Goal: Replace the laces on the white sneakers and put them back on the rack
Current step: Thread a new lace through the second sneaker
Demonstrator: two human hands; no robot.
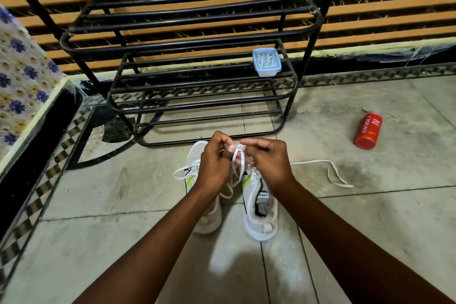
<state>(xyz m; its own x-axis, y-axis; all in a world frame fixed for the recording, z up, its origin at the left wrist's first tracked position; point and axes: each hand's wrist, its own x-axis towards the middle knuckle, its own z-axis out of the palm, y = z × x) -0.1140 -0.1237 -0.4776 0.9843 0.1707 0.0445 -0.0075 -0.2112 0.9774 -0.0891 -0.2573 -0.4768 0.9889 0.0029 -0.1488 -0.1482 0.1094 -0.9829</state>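
Two white sneakers stand side by side on the floor, toes toward the rack: the left sneaker [197, 155] mostly hidden under my left forearm, the right sneaker [261, 212] showing its open collar. Above them my left hand [214, 163] and my right hand [269, 158] pinch a white lace [238, 163] between fingertips, its strands hanging down to the shoes. A lace loop [182, 173] sticks out left of the left sneaker. A loose white lace [330, 173] lies on the floor to the right. The black metal shoe rack [187, 39] stands just beyond.
A small blue-lidded plastic box [266, 61] sits on the rack's middle shelf at the right. A red bottle [367, 131] lies on the tiled floor at the right. A floral-covered ledge [22, 86] borders the left side. A slatted wall runs behind the rack.
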